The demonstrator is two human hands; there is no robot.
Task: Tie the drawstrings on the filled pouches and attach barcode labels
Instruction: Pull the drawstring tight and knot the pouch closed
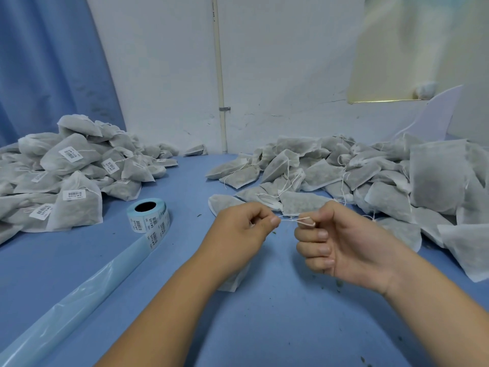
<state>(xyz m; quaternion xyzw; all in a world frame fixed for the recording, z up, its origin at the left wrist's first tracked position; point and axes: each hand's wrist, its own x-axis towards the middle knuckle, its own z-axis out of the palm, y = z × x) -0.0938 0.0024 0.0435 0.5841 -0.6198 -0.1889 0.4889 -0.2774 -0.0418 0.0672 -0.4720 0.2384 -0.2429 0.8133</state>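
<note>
My left hand [238, 230] pinches one end of the string [291, 220]. My right hand [344, 242] pinches the other end, where there is a small loop. The string runs sideways between them, so I think I must pull outward to make the knot tight. The pouch [230, 282] is right under my left hand, mostly hidden. The label roll [149, 215] sits on the worktop [264, 327], nearer my left hand.

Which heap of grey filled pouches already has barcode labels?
The left heap, beside the blue label roll; its pouches carry white barcode stickers, the right heap shows none.
</note>
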